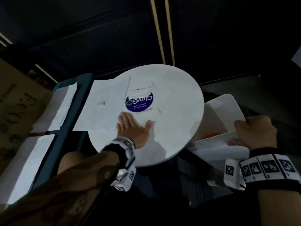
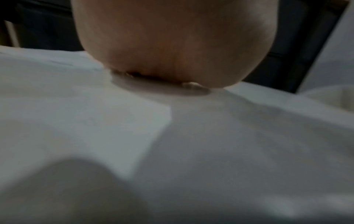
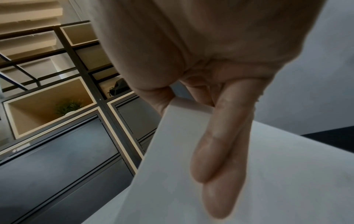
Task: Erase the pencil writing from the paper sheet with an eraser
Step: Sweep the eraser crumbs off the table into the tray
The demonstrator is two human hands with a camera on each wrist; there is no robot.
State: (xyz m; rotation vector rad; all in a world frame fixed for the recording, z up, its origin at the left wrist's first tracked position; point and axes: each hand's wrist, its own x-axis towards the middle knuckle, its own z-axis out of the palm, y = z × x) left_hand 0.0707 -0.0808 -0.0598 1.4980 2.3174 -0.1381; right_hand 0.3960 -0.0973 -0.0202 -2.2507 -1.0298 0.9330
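A white paper sheet (image 1: pixel 101 115) lies on the left part of the round white table (image 1: pixel 175 98) and overhangs its left edge. A small white eraser (image 1: pixel 101 103) rests on that sheet, untouched. My left hand (image 1: pixel 132 128) lies flat with straight fingers on the sheet's right edge and the tabletop; the left wrist view shows only its palm (image 2: pixel 172 45) pressed down. My right hand (image 1: pixel 254 132) is off the table to the right and pinches a second white sheet (image 1: pixel 216 144) between thumb and fingers (image 3: pixel 220 151). No pencil writing can be made out.
A round purple sticker (image 1: pixel 139 103) with a white tape strip (image 1: pixel 140 92) marks the table's middle. A white bin (image 1: pixel 228 101) with something orange (image 1: pixel 211 135) inside stands right of the table. Paper stacks (image 1: pixel 63 105) lie on a blue seat at left, beside a cardboard box (image 1: pixel 13 95).
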